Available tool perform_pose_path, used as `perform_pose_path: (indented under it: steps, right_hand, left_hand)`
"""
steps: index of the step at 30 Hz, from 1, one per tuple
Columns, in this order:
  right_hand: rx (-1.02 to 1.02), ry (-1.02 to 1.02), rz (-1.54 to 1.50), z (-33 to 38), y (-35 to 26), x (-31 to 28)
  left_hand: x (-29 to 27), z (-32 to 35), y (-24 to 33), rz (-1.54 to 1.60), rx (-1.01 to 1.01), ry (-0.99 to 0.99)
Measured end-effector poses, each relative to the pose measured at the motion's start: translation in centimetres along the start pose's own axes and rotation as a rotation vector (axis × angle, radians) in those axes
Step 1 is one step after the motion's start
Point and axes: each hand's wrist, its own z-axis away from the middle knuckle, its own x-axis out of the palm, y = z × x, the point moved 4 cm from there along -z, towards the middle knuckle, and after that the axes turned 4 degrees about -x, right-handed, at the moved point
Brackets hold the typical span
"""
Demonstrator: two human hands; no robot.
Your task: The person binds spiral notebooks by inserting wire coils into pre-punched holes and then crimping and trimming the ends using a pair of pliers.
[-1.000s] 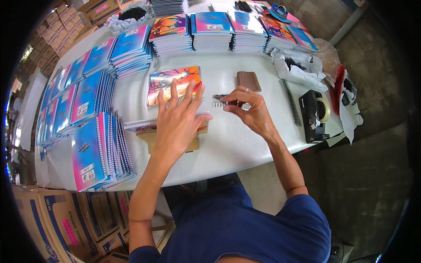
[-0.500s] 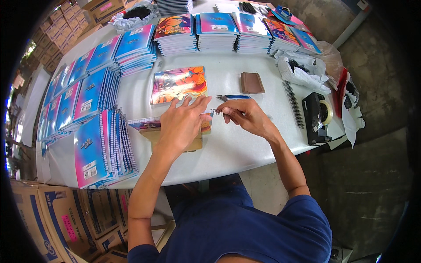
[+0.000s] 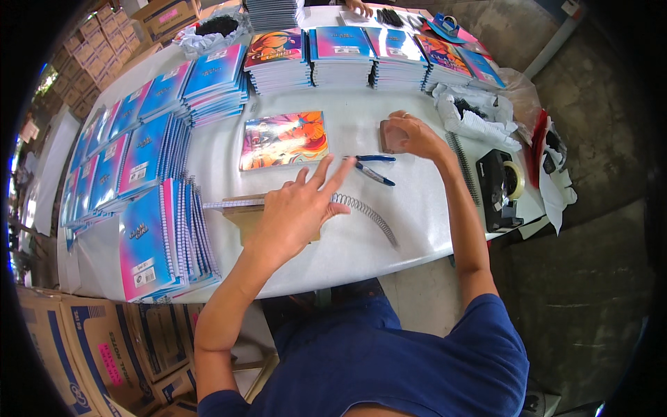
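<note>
My left hand [image 3: 295,215] lies with spread fingers over a notebook [image 3: 233,203] held on edge against a small wooden stand [image 3: 253,226], and hides much of both. From beside its thumb a thin wire coil [image 3: 365,208] curves out to the right and down over the table. Further right, my right hand [image 3: 417,135] has its fingers round a brown block [image 3: 393,139]. Between the hands lie blue-handled pliers [image 3: 375,170] with the handles apart. A closed notebook with a colourful illustrated cover [image 3: 285,139] lies flat beyond my left hand.
Stacks of blue-and-pink notebooks [image 3: 149,156] line the table's left side; more stacks [image 3: 340,55] stand along the back. At right are a black tape dispenser [image 3: 497,191], another coil [image 3: 464,167] and crumpled paper [image 3: 476,111]. Another person's hand [image 3: 359,7] shows at the far edge.
My right hand has left the wire at the notebook and moved right and away to the brown block. The long coil now shows. Another person's hand has appeared at the far edge.
</note>
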Motion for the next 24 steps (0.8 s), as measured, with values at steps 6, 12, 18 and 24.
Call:
perform_pose_path:
  steps: [6, 12, 18, 24]
  right_hand:
    - [0.096, -0.218, -0.084, 0.7, 8.5, 1.5]
    - [-0.103, -0.372, -0.877, -0.9, -5.2, -2.0]
    - [-0.225, -0.497, -0.781, -2.5, -10.0, 0.7]
    - [-0.111, -0.510, -0.716, -3.0, -10.3, 1.6]
  left_hand:
    - [0.4, -0.2, 0.1, 0.037, 0.031, -0.096]
    - [-0.1, -0.2, -2.8, 0.113, -0.108, 0.299]
    - [-0.4, 0.1, -3.0, 0.153, -0.163, 0.304]
    - [-0.4, 0.7, -3.7, 0.120, -0.211, 0.283]
